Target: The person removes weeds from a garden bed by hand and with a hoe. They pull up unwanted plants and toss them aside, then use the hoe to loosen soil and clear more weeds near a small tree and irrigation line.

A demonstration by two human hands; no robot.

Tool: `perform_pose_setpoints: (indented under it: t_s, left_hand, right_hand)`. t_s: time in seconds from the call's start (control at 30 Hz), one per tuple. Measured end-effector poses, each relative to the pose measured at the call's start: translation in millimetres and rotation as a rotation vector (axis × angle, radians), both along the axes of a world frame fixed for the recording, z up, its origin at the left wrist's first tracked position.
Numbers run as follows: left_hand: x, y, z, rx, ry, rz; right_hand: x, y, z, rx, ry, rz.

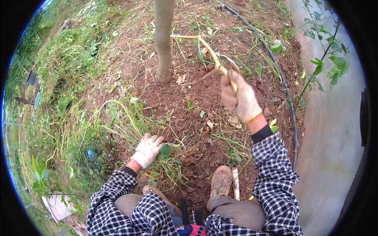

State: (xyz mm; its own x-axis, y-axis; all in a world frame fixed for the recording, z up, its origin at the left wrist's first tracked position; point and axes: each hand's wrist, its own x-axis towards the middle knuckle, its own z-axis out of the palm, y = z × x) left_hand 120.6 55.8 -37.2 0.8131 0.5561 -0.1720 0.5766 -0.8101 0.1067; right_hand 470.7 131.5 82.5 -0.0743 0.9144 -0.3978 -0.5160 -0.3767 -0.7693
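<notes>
My left hand (148, 151), in a white knit glove, is closed on a bunch of green weeds (174, 168); long stems stick out above and below it, and its palm side is hidden. In a soiled glove, my right hand (240, 96) is raised over the soil and grips a crooked yellowish stick (210, 53). The stick's far end reaches towards a slim tree trunk (164, 41). A blurred brown piece juts left from near the grip; I cannot tell what it is. Loose reddish soil (195, 132) with dry leaves lies between my hands.
A black irrigation hose (285, 79) runs along the right, beside a concrete path (327, 132). A leafy sapling (324, 53) leans there. My muddy right shoe (221, 180) stands beside a pale stick (235, 183). Thick weeds (73, 59) cover the left.
</notes>
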Motion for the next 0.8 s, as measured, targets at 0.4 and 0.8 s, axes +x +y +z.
perform_pose_setpoints:
  t_s: [0.4,0.8]
  left_hand:
    - [51.1,19.5,14.2,-0.224,0.076,0.147]
    - [-37.3,0.6,-8.6,0.058,0.135,0.335]
  right_hand:
    - [-28.1,-123.5,-65.0,-0.201,-0.910,0.988]
    - [75.7,-222.2,52.9,-0.634,-0.893,0.257]
